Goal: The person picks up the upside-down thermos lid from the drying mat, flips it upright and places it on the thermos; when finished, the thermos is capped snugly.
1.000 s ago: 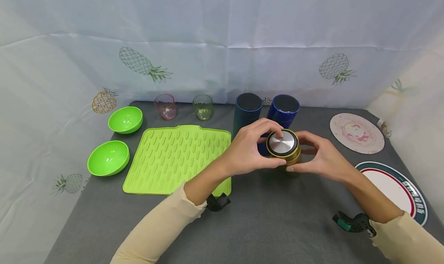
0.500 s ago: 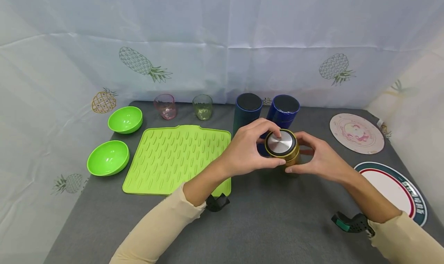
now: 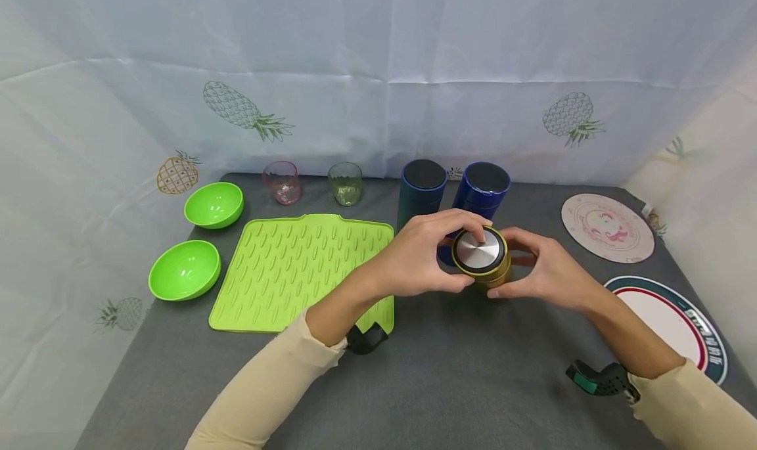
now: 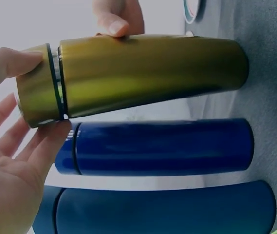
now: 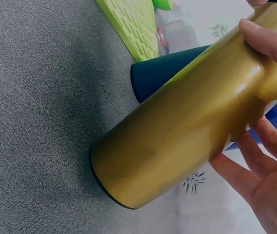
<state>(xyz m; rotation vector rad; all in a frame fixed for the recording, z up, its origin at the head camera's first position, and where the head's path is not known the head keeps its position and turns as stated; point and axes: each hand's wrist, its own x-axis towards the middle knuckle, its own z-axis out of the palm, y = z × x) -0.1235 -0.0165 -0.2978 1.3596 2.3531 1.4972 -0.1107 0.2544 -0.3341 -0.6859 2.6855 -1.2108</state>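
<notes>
A gold thermos flask (image 5: 182, 117) stands on the grey table, its lid (image 4: 37, 92) topped by a brushed silver disc. My left hand (image 3: 421, 251) grips the lid, thumb on the near side and a finger bent over the disc. In the left wrist view a narrow gap separates the tilted lid from the body. My right hand (image 3: 547, 270) holds the body around its upper part, with thumb and fingers on opposite sides. Just behind stand a blue flask (image 4: 162, 146) and a teal flask (image 4: 167, 209), both lidded and upright.
Left of the flasks lies a lime green ridged mat (image 3: 307, 272). Two green bowls (image 3: 214, 205) sit at the far left, and a pink glass (image 3: 282, 182) and a green glass (image 3: 345, 183) behind the mat. On the right are a pink round mat (image 3: 608, 228) and a rimmed plate (image 3: 662, 322).
The lid has tipped slightly toward me as my left hand shifted, its thumb sliding a little left. My right hand has stayed nearly still on the flask body.
</notes>
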